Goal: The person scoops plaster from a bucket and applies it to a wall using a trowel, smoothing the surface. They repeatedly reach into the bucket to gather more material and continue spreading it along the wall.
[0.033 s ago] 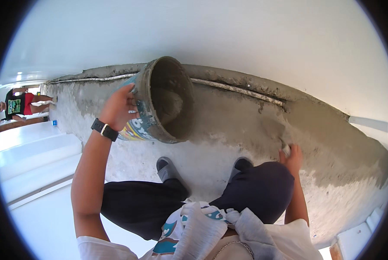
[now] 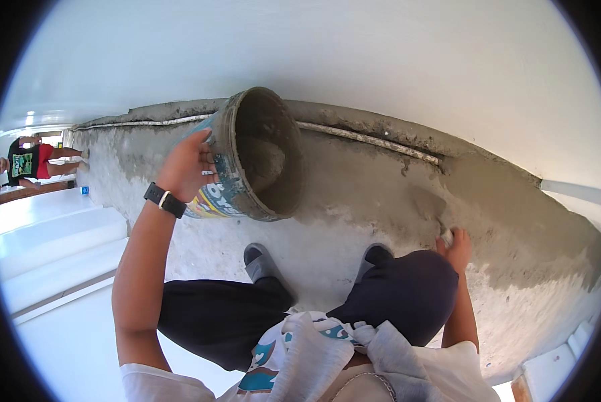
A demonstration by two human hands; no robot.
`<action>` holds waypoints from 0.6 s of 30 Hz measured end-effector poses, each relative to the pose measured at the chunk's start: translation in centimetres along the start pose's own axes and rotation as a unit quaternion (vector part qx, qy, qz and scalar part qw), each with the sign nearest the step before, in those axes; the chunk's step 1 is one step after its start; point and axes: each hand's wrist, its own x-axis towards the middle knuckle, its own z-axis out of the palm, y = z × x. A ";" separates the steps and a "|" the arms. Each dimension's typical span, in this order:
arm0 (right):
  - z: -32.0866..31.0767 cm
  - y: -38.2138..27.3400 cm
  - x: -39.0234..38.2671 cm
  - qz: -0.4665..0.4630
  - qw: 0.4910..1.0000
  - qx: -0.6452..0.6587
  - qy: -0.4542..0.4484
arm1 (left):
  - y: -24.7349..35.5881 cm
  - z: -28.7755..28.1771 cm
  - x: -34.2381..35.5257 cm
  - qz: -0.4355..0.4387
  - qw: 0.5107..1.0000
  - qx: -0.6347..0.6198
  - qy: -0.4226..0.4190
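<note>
My left hand (image 2: 189, 164) grips the side of a bucket (image 2: 225, 175), tilted with its mouth toward the right. Grey wet mortar (image 2: 263, 166) clings to its inside and lies in a lump within. My right hand (image 2: 457, 250) is closed round the light handle of a trowel (image 2: 426, 203), whose mortar-coated blade lies at the wet grey layer on the floor. Fresh mortar (image 2: 501, 208) spreads from the blade toward the right along the wall's foot. The fingertips behind the bucket's wall are partly hidden.
A thin pipe (image 2: 367, 139) runs along the foot of the white wall (image 2: 354, 53). Dry, rough concrete (image 2: 320, 258) lies round my sandalled feet. White stacked panels or steps (image 2: 66, 248) stand at left. Another person (image 2: 29, 163) stands far left.
My right hand and the trowel have shifted slightly toward me and to the right. The left hand and the bucket have barely moved.
</note>
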 end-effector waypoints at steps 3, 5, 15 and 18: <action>0.2 1.8 -2.9 0.051 0.998 0.016 0.024 | -0.2 -0.3 0.3 0.029 0.999 0.001 -0.020; -0.3 2.6 -3.8 0.093 0.994 0.024 -0.060 | -0.3 -0.8 0.4 0.032 0.998 0.004 -0.055; -2.2 3.8 -4.5 0.216 0.941 -0.096 -0.241 | -1.4 -6.9 -0.5 0.075 0.974 -0.091 -0.191; -2.0 4.0 -4.3 0.224 0.931 -0.124 -0.259 | -3.3 -12.4 0.9 0.196 0.977 -0.015 -0.080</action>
